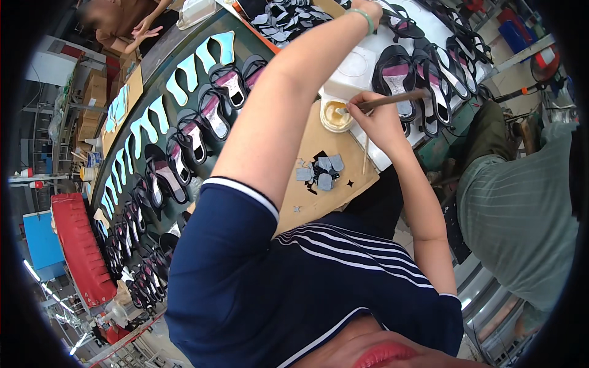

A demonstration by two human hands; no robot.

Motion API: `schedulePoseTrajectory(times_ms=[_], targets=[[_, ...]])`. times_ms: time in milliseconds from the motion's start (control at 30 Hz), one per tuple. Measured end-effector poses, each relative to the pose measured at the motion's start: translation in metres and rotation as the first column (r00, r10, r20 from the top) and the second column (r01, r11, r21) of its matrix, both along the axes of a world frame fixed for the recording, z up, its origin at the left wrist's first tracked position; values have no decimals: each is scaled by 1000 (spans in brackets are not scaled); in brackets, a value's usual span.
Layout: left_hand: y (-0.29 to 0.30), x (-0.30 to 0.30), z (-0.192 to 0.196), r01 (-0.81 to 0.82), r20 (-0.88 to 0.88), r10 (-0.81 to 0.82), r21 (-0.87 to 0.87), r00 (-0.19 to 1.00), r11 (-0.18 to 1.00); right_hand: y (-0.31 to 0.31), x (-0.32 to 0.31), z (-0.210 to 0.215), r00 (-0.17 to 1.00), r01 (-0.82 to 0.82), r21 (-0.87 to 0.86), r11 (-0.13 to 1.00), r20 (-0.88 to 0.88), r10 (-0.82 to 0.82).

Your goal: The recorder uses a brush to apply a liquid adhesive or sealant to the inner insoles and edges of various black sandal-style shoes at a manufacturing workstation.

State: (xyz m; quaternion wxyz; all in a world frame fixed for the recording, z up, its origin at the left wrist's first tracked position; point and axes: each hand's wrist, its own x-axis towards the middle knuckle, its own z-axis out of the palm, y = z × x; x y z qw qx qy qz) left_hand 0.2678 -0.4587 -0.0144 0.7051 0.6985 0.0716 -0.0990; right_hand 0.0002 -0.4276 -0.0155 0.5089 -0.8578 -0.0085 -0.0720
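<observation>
Right hand [377,116] was clamped on a brush [392,99], bristle end dipped left into the glue pot [337,116] on the worktop [319,190]; left hand [368,7] reached among sandals [402,23], grip indiscernible.

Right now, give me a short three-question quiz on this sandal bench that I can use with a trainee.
1. True or false: the right hand holds a brush whose tip is at the small glue pot.
2. Multiple choice: where does the left hand reach? A) to the black sandal at the far end of the bench, B) into the glue pot, C) onto the red mat.
3. Fill in: the loose grey cut pieces lie on a sheet of brown ______.

Key: 1 true; 2 A; 3 cardboard.
</observation>
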Motion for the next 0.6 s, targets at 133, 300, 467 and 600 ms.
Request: schedulePoseTrajectory(times_ms=[133,300,467,600], targets=[[41,72,22,207,47,-214,-518,976,830,15,16,-1,991,-135,-141,981,-5,135],[136,-16,115,336,341,-128,-668,931,664,-3,9,3,981,59,421,905,-192,26],[244,-115,138,348,353,-99,-765,930,542,-23,-20,7,986,160,768,620,-155,-62],[331,-152,107,426,372,-211,-821,904,380,-6,-39,7,947,319,862,394,-274,-167]])
